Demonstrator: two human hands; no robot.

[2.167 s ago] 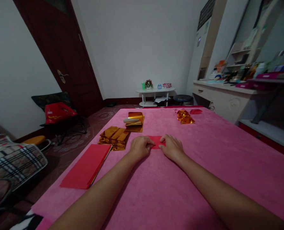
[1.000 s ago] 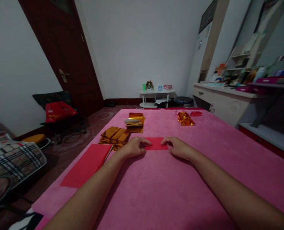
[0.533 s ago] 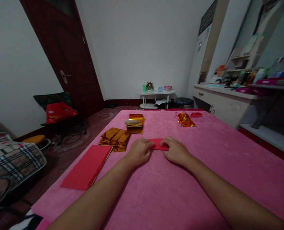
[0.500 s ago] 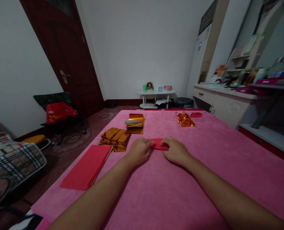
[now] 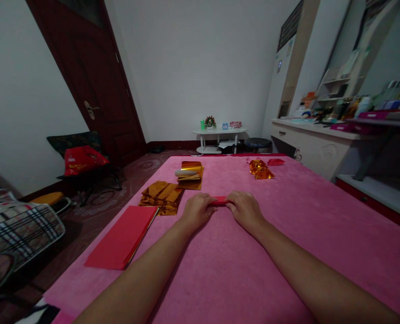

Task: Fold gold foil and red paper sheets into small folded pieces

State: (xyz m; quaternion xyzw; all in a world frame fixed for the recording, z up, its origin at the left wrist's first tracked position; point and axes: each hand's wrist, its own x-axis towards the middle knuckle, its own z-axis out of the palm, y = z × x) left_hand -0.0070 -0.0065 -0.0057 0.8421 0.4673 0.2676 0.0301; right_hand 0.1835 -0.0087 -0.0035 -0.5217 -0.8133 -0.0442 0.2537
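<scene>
A narrow red paper strip [image 5: 221,201] lies between my two hands on the pink cloth [image 5: 226,270]. My left hand [image 5: 200,210] pinches its left end, and my right hand [image 5: 245,208] grips the right end. To the left sits a stack of red paper sheets [image 5: 123,236]. Behind that stack are folded gold foil pieces [image 5: 162,195] in a pile. Further back, more gold foil sheets [image 5: 191,182] have a grey rounded object [image 5: 185,173] on top.
Crumpled gold foil [image 5: 260,169] and a small red piece [image 5: 276,162] lie at the far right of the cloth. Beyond stand a low white table [image 5: 220,131] and a dark stool [image 5: 258,143]. A white dresser [image 5: 317,135] is on the right.
The red paper between my hands has become narrower, as if folded or rolled over. My right hand has shifted slightly, its fingers now lying over the strip's end.
</scene>
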